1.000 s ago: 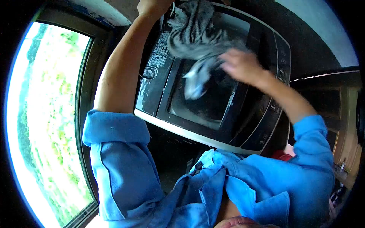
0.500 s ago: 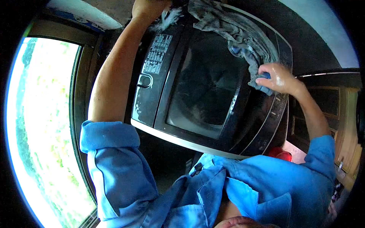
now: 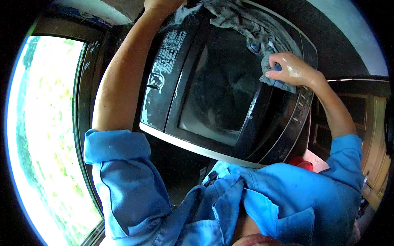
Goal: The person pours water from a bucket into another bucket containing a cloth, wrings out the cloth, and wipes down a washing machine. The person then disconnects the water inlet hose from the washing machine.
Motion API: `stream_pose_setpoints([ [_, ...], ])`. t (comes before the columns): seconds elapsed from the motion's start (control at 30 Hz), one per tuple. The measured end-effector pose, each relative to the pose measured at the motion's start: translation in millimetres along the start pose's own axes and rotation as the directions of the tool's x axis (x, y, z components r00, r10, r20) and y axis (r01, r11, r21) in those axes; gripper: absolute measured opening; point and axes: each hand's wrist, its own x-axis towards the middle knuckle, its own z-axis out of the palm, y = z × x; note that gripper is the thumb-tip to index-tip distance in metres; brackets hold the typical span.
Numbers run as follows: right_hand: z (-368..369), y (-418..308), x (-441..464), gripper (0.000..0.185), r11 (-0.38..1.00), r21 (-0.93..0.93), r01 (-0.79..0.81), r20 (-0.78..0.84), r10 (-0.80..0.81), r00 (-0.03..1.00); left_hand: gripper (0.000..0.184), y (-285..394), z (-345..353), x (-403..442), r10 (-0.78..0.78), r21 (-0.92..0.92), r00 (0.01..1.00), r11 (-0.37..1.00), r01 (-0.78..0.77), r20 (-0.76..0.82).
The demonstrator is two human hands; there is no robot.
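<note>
A black top-load washing machine (image 3: 254, 143) fills the middle of the view, and its dark see-through lid (image 3: 217, 90) is down. My right hand (image 3: 293, 67) is closed on the near end of a wet grey cloth (image 3: 279, 33), at the right side of the lid beside the control panel (image 3: 296, 115). The cloth trails up along the machine's far right part. At the top edge my left hand (image 3: 164, 4) is mostly cut off, and its fingers cannot be seen. White splashing water (image 3: 184, 14) shows just beside it.
A bright window (image 3: 53, 123) stands at the left. Water drops lie on the machine's left strip, near a printed label (image 3: 170, 51). A red container (image 3: 301, 163) sits low at the right, with a wooden door or cabinet (image 3: 373, 139) further right.
My right hand has moved slightly up and left, dragging the cloth's end with it. The left hand has shifted a little upward, and water still splashes beside it.
</note>
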Motion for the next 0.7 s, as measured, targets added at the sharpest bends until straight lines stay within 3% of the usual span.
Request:
stream_pose_setpoints([
  [0.07, 1.5, -0.5, 1.3, 0.031, 1.0, -0.006, 0.016, -0.005, -0.016, 1.0, 0.026, 19.4, -14.0, -2.3, -0.111, 0.043, 0.974, 0.994, 0.104, 0.197],
  [0.1, -0.4, -3.6, 2.1, 0.031, 1.0, -0.013, -0.028, 0.027, 0.028, 0.999, 0.026, 18.0, -12.2, -3.3, -0.111, 0.043, 0.974, 0.994, 0.105, 0.197],
  [0.17, -0.7, -4.7, 1.5, 0.032, 0.997, -0.022, -0.07, 0.058, 0.072, 0.996, 0.026, 15.8, -8.9, -6.7, -0.023, -0.02, 0.999, 1.0, 0.024, 0.045],
  [0.3, 2.1, -3.8, 0.7, 0.032, 0.999, -0.023, -0.023, -0.014, 0.022, 1.0, 0.027, 17.0, -7.7, -7.1, -0.116, -0.128, 0.991, 0.984, 0.124, 0.068],
  [0.4, 1.6, -3.4, 0.9, 0.035, 0.999, -0.004, -0.035, -0.005, 0.035, 0.999, 0.028, 5.9, 0.4, 2.7, -0.055, -0.018, 0.997, 0.998, 0.056, 0.053],
  [0.47, -0.3, -4.7, 2.4, 0.037, 0.999, -0.001, -0.043, 0.001, 0.043, 0.999, 0.027, 2.4, 4.5, 4.4, 0.094, 0.071, 0.993, 0.993, -0.089, -0.072],
  [0.5, -4.3, -4.9, 0.0, 0.034, 0.997, -0.044, -0.057, 0.048, 0.059, 0.997, 0.027, 5.5, 7.7, 6.1, 0.094, 0.07, 0.993, 0.994, -0.089, -0.072],
  [0.57, -3.8, 7.0, 0.4, 0.032, 0.994, -0.088, -0.069, 0.095, 0.077, 0.992, 0.026, 26.0, -1.7, -0.4, -0.074, 0.016, 0.995, 0.997, 0.073, 0.067],
  [0.6, 1.2, 29.9, 0.5, 0.031, 0.997, -0.046, 0.063, 0.015, -0.062, 0.998, 0.026, 34.7, -8.0, -4.5, -0.075, 0.016, 0.995, 0.997, 0.074, 0.067],
  [0.67, -12.8, 19.5, 12.7, 0.027, 0.983, -0.029, 0.18, -0.19, -0.183, 0.965, 0.024, 47.1, -18.0, -10.5, -0.236, -0.116, 0.944, 0.957, 0.267, 0.23],
  [0.7, -20.0, 14.3, 18.8, 0.026, 0.971, -0.039, 0.238, -0.288, -0.239, 0.927, 0.022, 1.3, 26.3, 3.8, -0.127, 0.298, 0.988, 0.95, 0.095, 0.088],
])
